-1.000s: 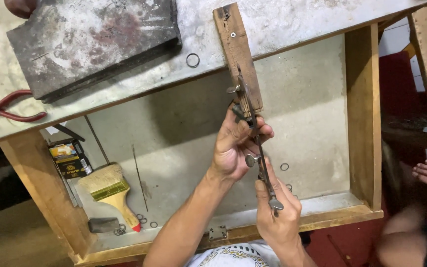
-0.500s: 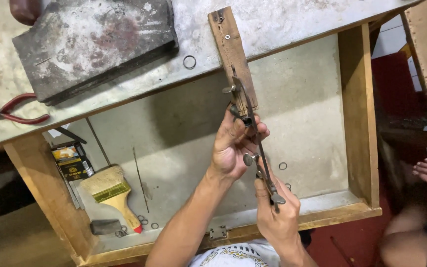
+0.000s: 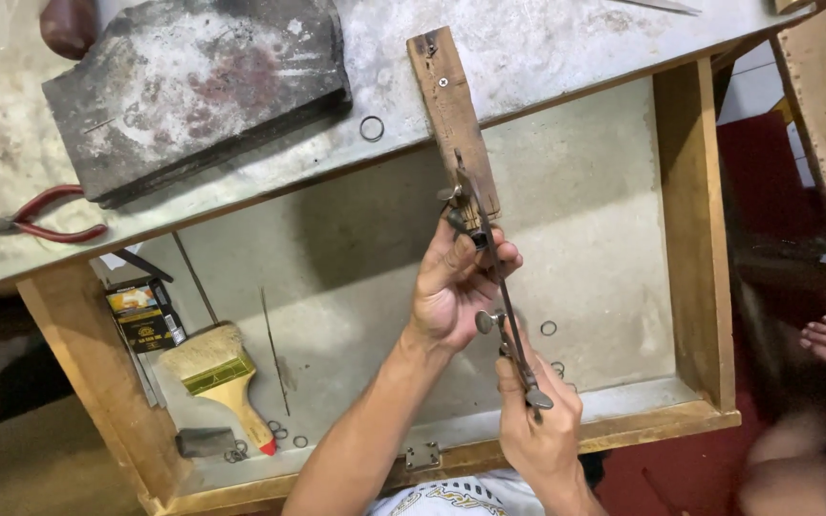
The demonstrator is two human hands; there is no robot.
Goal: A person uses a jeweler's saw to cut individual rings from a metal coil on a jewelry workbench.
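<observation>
Overhead, head view | left hand (image 3: 456,291) pinched something small, hidden, against wooden peg (image 3: 453,119) on counter (image 3: 566,43) | right hand (image 3: 539,420) closed around handle of jeweller's saw (image 3: 494,287) above drawer (image 3: 690,248) | saw judged light, stiff frame, fragile blade; grip handle only.

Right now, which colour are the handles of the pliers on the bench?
Red; the pliers show best in the head view.
</observation>
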